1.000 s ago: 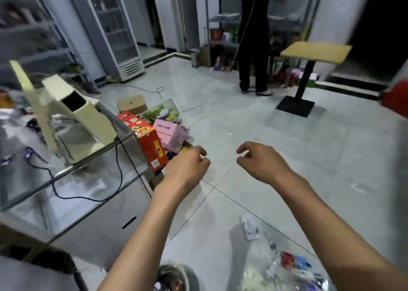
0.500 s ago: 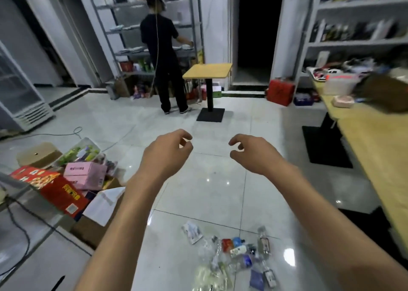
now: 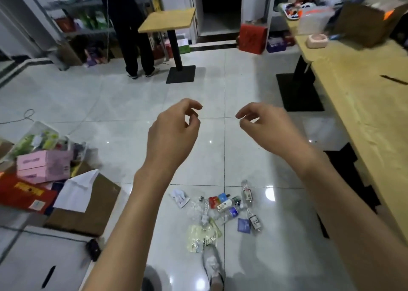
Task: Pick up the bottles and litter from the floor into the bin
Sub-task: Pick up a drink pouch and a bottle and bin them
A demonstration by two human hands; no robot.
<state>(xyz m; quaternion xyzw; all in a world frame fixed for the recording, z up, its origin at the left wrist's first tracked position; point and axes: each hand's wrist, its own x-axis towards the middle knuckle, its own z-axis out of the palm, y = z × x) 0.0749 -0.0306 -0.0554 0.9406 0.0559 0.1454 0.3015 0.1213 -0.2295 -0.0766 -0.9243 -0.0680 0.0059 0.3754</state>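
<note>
Left hand (image 3: 172, 133) and right hand (image 3: 268, 127) hang loosely curled and empty above the tiled floor (image 3: 242, 87), where plastic bottles (image 3: 229, 212) and wrappers (image 3: 202, 235) lie clustered below them.

The view has swung from the glass counter at 9 o'clock round to the open floor, and the litter pile (image 3: 220, 211) that sat cut off at 6 o'clock now lies whole, just past a grey shoe (image 3: 213, 266). The left hand (image 3: 172, 136) and right hand (image 3: 267, 129) have loosened from near-fists into empty, half-curled fingers.
</note>
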